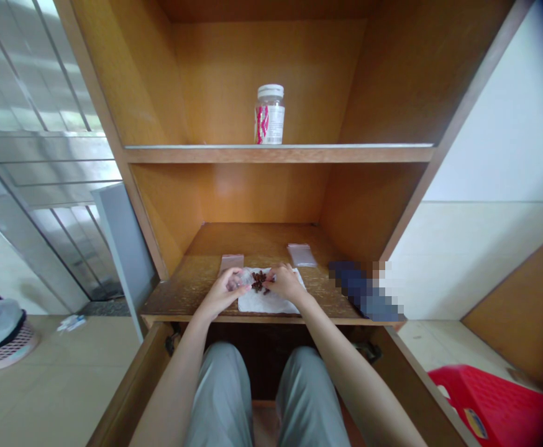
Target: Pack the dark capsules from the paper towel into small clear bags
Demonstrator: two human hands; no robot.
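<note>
A white tissue (264,302) lies on the wooden desk surface (187,292), with a small pile of dark brown pieces (258,280) on it. My left hand (222,292) is closed on a small clear plastic bag (240,278) just left of the pile. My right hand (286,282) is pinched at the pile's right edge, fingertips touching the dark pieces. Two more small clear bags lie behind: one (232,261) at the left, one (302,254) at the right.
A clear jar with a white lid and pink label (269,115) stands on the upper shelf (276,152). A blurred dark object (362,292) lies at the desk's right. A red plastic stool (495,406) is lower right, a basket (1,338) far left on the floor.
</note>
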